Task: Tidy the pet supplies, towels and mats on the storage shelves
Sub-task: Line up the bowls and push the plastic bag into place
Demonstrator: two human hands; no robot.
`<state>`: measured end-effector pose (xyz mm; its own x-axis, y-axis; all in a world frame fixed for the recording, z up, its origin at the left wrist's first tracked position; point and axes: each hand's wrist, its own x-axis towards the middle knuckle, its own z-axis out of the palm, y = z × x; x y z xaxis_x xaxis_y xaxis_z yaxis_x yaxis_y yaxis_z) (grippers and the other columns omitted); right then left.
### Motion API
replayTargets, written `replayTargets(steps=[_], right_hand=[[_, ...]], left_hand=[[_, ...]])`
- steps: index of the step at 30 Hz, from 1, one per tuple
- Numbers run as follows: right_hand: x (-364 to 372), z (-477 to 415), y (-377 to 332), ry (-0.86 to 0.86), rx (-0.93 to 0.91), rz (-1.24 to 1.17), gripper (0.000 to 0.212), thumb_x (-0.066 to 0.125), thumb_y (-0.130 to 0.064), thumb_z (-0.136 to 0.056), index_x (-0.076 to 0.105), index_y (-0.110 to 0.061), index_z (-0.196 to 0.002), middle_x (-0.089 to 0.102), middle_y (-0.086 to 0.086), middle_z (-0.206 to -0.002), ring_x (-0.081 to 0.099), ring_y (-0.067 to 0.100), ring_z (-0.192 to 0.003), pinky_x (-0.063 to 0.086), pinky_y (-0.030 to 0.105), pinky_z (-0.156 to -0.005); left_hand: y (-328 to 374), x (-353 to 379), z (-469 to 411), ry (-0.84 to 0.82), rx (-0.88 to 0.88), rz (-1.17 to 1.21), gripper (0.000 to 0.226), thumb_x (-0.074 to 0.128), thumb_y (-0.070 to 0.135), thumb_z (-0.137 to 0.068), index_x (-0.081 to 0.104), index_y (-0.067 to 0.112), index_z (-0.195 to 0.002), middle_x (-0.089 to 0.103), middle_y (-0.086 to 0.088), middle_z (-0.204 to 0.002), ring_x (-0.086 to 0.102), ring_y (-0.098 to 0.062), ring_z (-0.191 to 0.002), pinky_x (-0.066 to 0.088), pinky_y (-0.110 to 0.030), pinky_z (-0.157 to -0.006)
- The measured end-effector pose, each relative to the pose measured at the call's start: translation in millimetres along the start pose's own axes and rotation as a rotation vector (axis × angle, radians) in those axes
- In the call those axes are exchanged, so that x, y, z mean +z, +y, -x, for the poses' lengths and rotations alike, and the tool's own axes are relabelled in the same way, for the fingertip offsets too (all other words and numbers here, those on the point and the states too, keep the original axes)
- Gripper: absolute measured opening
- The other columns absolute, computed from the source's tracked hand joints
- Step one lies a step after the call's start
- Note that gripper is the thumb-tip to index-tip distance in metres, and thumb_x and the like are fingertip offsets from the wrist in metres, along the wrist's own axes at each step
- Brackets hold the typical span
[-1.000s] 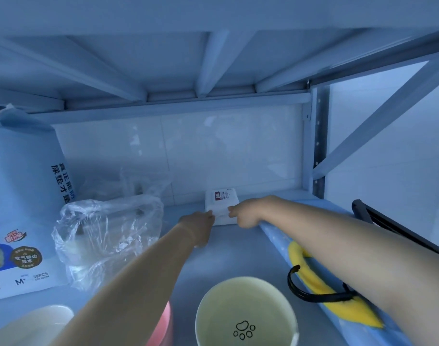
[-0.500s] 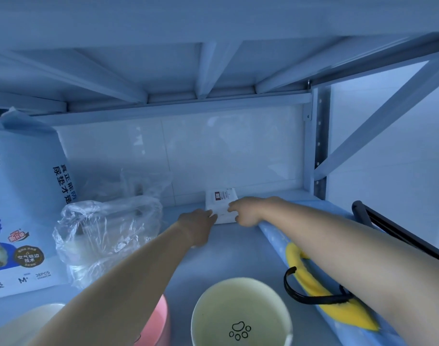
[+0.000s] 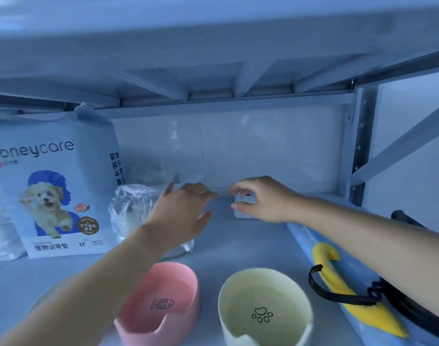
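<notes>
A small white packet [image 3: 243,209] lies on the shelf board [image 3: 241,243] near the back wall. My right hand [image 3: 262,199] grips it, fingers curled over its top and thumb on its front. My left hand [image 3: 182,212] hovers to the left of the packet with relaxed, spread fingers, holding nothing, just in front of a crumpled clear plastic bag [image 3: 133,211]. A tall bag of pet pads [image 3: 51,186] with a dog picture stands at the left.
A pink bowl [image 3: 161,305] and a cream bowl [image 3: 264,308] stand at the shelf's front. A rolled blue mat [image 3: 305,236] with a yellow piece [image 3: 343,285] and a black strap lies along the right side. A steel upright [image 3: 358,151] marks the back right corner.
My left hand has let go of the white packet and drawn back to the left, opening. The right hand stays on the packet. The camera has pulled back, showing more of the shelf.
</notes>
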<state>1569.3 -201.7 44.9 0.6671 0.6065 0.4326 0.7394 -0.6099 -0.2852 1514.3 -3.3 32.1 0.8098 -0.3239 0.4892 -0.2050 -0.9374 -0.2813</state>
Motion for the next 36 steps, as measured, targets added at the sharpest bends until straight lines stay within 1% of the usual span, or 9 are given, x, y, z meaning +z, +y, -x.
replayTargets(steps=[3,5,10,14,17,25,29,31,36], right_hand=[[6.7,-3.4,-36.3,-0.002,-0.065,-0.090,0.035,0.063,-0.027,-0.087,0.060,-0.017,-0.120,0.063,-0.006,-0.119,0.058,0.008,-0.106,0.045,0.018,-0.085],[14.4,-6.4,-61.8,-0.015,-0.102,-0.129,0.034,0.064,-0.027,-0.086,0.061,-0.017,-0.119,0.064,-0.005,-0.116,0.058,0.009,-0.103,0.048,0.026,-0.090],[40.2,-21.7,-121.8,-0.017,-0.194,-0.152,0.034,0.065,-0.029,-0.085,0.062,-0.019,-0.118,0.064,-0.006,-0.114,0.058,0.008,-0.101,0.049,0.030,-0.089],[68.1,-35.1,-177.6,-0.034,-0.240,-0.193,0.033,0.065,-0.028,-0.085,0.063,-0.019,-0.116,0.064,-0.008,-0.114,0.057,0.007,-0.100,0.048,0.027,-0.089],[94.1,-40.8,-226.9,-0.089,-0.278,-0.216,0.029,0.063,-0.031,-0.086,0.063,-0.022,-0.113,0.064,-0.010,-0.111,0.056,0.004,-0.099,0.045,0.017,-0.081],[168.5,-33.4,-363.3,-0.195,-0.415,-0.206,0.030,0.054,-0.040,-0.091,0.060,-0.026,-0.117,0.052,-0.019,-0.103,0.050,0.003,-0.107,0.030,0.014,-0.078],[208.1,-32.9,-425.3,-0.224,-0.497,-0.223,0.030,0.051,-0.042,-0.092,0.060,-0.028,-0.116,0.059,-0.015,-0.118,0.049,0.005,-0.111,0.033,0.017,-0.083],[227.2,-36.4,-455.5,-0.239,-0.530,-0.250,0.030,0.051,-0.042,-0.091,0.061,-0.027,-0.116,0.060,-0.013,-0.120,0.050,0.006,-0.112,0.035,0.019,-0.085],[268.1,-47.7,-511.1,-0.276,-0.602,-0.277,0.031,0.051,-0.044,-0.091,0.061,-0.028,-0.116,0.061,-0.011,-0.119,0.052,0.008,-0.110,0.036,0.020,-0.081]], left_hand=[[-12.6,-5.2,28.9,0.119,-0.006,0.070,0.037,0.040,0.036,-0.084,0.062,0.029,-0.113,0.063,0.007,-0.111,0.064,-0.019,-0.097,0.048,-0.035,-0.087],[-26.2,-9.1,49.2,0.177,-0.042,0.078,0.036,0.040,0.036,-0.079,0.067,0.028,-0.102,0.066,0.007,-0.101,0.067,-0.019,-0.083,0.052,-0.030,-0.074],[-63.7,-31.3,109.7,0.175,-0.176,0.086,0.035,0.040,0.037,-0.082,0.066,0.028,-0.102,0.066,0.008,-0.103,0.066,-0.018,-0.082,0.052,-0.029,-0.065],[-102.3,-51.4,171.9,0.117,-0.288,0.081,0.037,0.037,0.040,-0.082,0.065,0.029,-0.103,0.065,0.011,-0.103,0.066,-0.016,-0.088,0.050,-0.027,-0.068],[-133.2,-65.7,220.4,0.075,-0.380,0.066,0.042,0.033,0.044,-0.082,0.063,0.030,-0.108,0.064,0.012,-0.103,0.063,-0.015,-0.088,0.048,-0.027,-0.067],[-203.2,-94.8,361.4,-0.011,-0.562,0.056,0.051,0.027,0.055,-0.079,0.060,0.034,-0.111,0.063,0.013,-0.109,0.060,-0.016,-0.099,0.050,-0.033,-0.080],[-230.3,-112.3,432.2,-0.040,-0.650,0.019,0.052,0.025,0.057,-0.081,0.060,0.035,-0.114,0.061,0.015,-0.112,0.058,-0.013,-0.102,0.049,-0.029,-0.078],[-243.5,-120.8,461.6,-0.054,-0.684,0.009,0.044,0.033,0.054,-0.086,0.059,0.034,-0.115,0.060,0.015,-0.113,0.058,-0.012,-0.100,0.047,-0.026,-0.075],[-270.7,-131.3,512.3,-0.085,-0.744,-0.007,0.030,0.047,0.042,-0.091,0.060,0.033,-0.116,0.059,0.016,-0.116,0.045,-0.001,-0.074,0.043,-0.023,-0.071]])
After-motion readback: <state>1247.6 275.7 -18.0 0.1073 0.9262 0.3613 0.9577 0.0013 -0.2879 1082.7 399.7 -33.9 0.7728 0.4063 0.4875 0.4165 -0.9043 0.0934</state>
